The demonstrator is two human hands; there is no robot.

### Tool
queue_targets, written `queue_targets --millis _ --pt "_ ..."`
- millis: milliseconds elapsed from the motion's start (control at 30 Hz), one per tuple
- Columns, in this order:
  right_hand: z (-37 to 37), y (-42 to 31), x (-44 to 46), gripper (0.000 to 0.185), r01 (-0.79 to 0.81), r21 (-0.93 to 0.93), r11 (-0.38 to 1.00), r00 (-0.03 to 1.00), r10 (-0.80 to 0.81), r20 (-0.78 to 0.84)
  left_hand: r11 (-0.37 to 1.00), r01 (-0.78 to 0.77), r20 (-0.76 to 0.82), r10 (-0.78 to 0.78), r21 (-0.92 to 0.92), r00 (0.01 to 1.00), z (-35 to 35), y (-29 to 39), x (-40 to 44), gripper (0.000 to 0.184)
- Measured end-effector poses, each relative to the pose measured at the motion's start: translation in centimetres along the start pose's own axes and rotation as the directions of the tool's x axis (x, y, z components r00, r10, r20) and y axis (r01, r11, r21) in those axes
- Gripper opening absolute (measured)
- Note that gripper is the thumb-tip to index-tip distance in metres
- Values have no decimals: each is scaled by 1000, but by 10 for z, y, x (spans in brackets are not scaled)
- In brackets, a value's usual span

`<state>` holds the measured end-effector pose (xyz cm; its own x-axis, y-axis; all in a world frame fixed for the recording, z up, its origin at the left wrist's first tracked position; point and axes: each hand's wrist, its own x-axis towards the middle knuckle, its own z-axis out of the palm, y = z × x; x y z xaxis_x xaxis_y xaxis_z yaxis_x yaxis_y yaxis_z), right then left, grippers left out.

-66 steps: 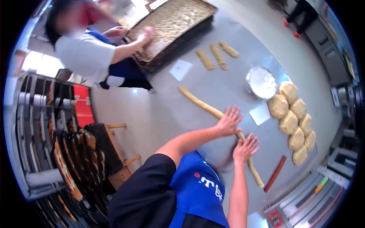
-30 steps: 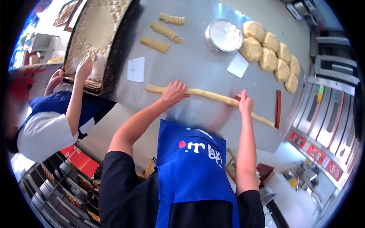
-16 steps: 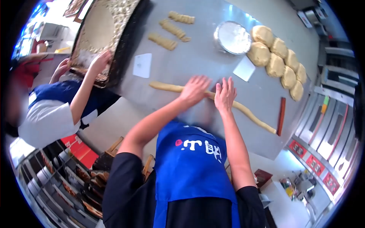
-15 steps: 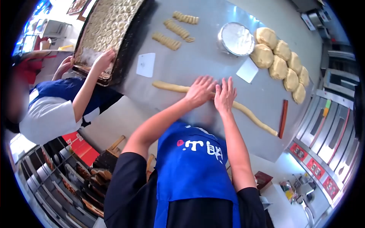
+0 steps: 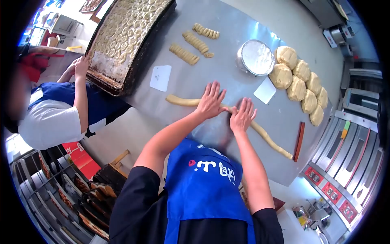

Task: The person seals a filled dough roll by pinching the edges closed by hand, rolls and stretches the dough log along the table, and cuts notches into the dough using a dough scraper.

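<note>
A long rope of dough (image 5: 266, 136) lies across the metal table (image 5: 219, 53) in front of me. My left hand (image 5: 211, 101) rests flat on its middle, fingers stretched out and pointing away from me. Close beside it on the right, my right hand (image 5: 243, 116) also lies on the rope with its fingers extended. The dough shows between my thumbs and runs out past both hands; the part under my palms is hidden. A white scraper card (image 5: 265, 90) lies beyond my right hand, and another white card (image 5: 160, 78) is farther left.
Several dough balls (image 5: 297, 89) sit at the right beside a tub of white powder (image 5: 258, 57). Cut dough coils (image 5: 197, 42) lie toward the back. At left, a co-worker's hands (image 5: 81, 67) are at a tray of dough pieces (image 5: 122, 36). A brown stick (image 5: 299, 141) lies near the right edge.
My hands stay on the rope; my right hand has drawn slightly nearer to me and my fingers have shifted. The co-worker's hands have moved closer together at the tray's edge. The view has tilted slightly.
</note>
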<state>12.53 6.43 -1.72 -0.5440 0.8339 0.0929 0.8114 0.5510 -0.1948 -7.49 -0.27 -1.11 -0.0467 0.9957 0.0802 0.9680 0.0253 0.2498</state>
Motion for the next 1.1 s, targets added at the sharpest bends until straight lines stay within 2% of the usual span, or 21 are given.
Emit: queue_targets --millis 67,100,200,233,300,367,400,433,467,533,567,633,667,733,800,867,900,967,1067,1100 --pt "-1 -3 14 69 -210 50 976 977 207 59 996 71 25 -73 58 997 -8 -1 -4 90" --pt "4 -4 8 68 -241 25 970 969 239 62 998 52 108 -56 43 993 -8 1 -17 91" --pt "7 -1 -28 63 -120 -56 991 991 123 56 991 -133 130 134 -16 982 -7 -1 -58 97" --pt "6 1 -22 63 -116 -63 991 991 120 55 991 -130 124 132 -21 983 -21 -13 -53 97" --pt "2 4 -32 56 -108 -36 994 989 111 93 976 12 392 76 -217 917 -55 -46 -45 103" --pt "-17 -6 -12 52 -160 -31 987 973 163 162 989 -127 226 141 -77 964 -42 -98 -59 104" --pt "-22 -8 -3 50 -190 -14 982 962 189 197 967 -252 159 252 -18 955 -43 -118 -70 101" --pt "-19 -7 1 50 -203 -21 979 959 203 198 954 -296 120 288 51 950 -47 -127 -80 98" --pt "-16 -7 6 49 -218 -11 976 956 215 200 951 -306 118 299 49 947 -49 -134 -90 98" --pt "-17 -9 8 48 -248 -6 969 948 244 203 965 -254 154 241 72 958 -52 -143 -110 82" --pt "-20 -9 6 51 -210 -23 977 957 210 202 963 -263 158 251 63 955 -51 -151 -112 82" --pt "-21 -9 -3 53 -164 -42 986 962 169 214 984 -178 227 170 16 959 -47 -167 -111 64" --pt "-18 -9 -5 55 -139 -69 988 971 150 184 986 -168 229 160 15 960 -45 -171 -109 64" --pt "-15 -13 -3 57 -100 -86 991 981 112 157 976 -214 203 219 -47 954 -46 -175 -101 56" --pt "-16 -11 -2 60 -121 -91 988 967 138 214 979 -195 241 202 -53 949 -52 -177 -102 61" --pt "-16 -6 -3 60 -121 -102 987 973 138 184 982 -137 108 151 -129 983 -58 -175 -108 70" --pt "-22 -7 0 60 -133 -58 989 970 142 197 981 -144 112 159 -133 981 -63 -170 -109 70" --pt "-22 -12 2 60 -146 -6 989 967 144 209 999 -44 191 41 9 981 -76 -166 -114 81" --pt "-20 -19 11 59 -167 -50 985 968 174 183 996 -85 221 81 9 972 -93 -135 -87 88" --pt "-27 -27 21 60 -226 -34 974 941 227 250 996 -94 182 93 0 979 -89 -124 -80 93"
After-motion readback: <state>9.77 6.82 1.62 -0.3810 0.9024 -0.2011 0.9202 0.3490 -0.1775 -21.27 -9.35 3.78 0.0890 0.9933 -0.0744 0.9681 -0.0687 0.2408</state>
